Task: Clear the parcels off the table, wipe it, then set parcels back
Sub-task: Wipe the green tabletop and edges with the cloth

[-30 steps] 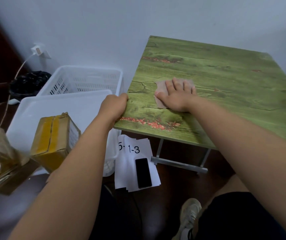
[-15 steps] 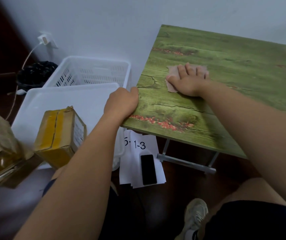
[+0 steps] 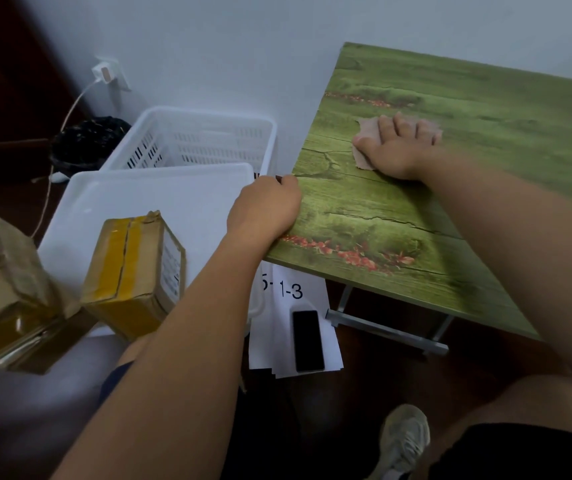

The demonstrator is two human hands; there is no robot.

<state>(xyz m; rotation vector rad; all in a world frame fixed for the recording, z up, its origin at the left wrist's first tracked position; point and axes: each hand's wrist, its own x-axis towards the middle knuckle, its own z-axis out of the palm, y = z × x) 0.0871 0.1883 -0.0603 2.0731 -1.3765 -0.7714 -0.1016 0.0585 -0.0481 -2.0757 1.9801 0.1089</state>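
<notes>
The green wood-print table [image 3: 485, 109] fills the upper right and carries no parcels. My right hand [image 3: 398, 147] lies flat on a pinkish cloth [image 3: 365, 133], pressing it to the tabletop near the left side. My left hand [image 3: 265, 209] grips the table's left edge near the front corner. A cardboard parcel wrapped in yellow tape [image 3: 135, 271] stands on a white tray lid [image 3: 160, 202] to the left. More brown parcels [image 3: 0, 289] sit at the far left edge.
A white slatted basket [image 3: 201, 136] stands behind the lid against the wall. Papers marked "1-3" [image 3: 291, 292] with a black phone [image 3: 308, 340] lie on the dark floor under the table's corner. A black bin [image 3: 87, 143] and a charger cable are by the wall. My shoe [image 3: 404, 441] is at the bottom.
My right hand has slid the cloth away from me, toward the back of the table. The left hand kept its grip on the edge. The view shifted left.
</notes>
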